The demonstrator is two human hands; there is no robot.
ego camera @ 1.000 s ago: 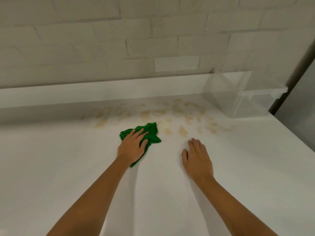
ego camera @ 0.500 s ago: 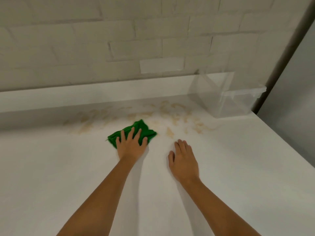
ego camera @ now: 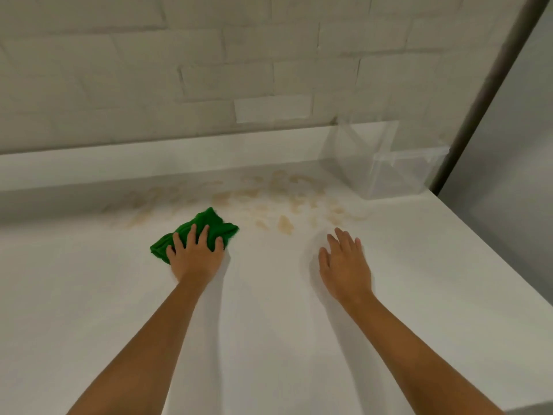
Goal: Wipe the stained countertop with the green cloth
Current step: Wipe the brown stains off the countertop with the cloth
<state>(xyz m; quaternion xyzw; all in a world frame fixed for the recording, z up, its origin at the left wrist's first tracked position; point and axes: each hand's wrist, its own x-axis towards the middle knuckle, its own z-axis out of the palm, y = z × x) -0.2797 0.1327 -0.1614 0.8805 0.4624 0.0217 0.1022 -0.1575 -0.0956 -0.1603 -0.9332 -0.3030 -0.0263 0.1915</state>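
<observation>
Leftward is where the left hand has gone since the earlier frame, taking the green cloth with it. The gap to the nearest tan blotch is wider than it was half a second ago. The right hand now sits farther right, off to the side of the marks.

From my seat, the left hand presses flat on the cloth, fingers spread over it and not wrapped round it. The right hand holds nothing, its fingers straight. I cannot tell whether it rests on the countertop or hovers just above.

The bunched cloth lies on the counter at the near left edge of the stains. These run in a band behind and to its right, and I judge most of them untouched. So this reads as one sideways pass, with the bulk of the wiping left to do.

Beyond the stains a clear container stands at the back right, against the brick wall.
</observation>
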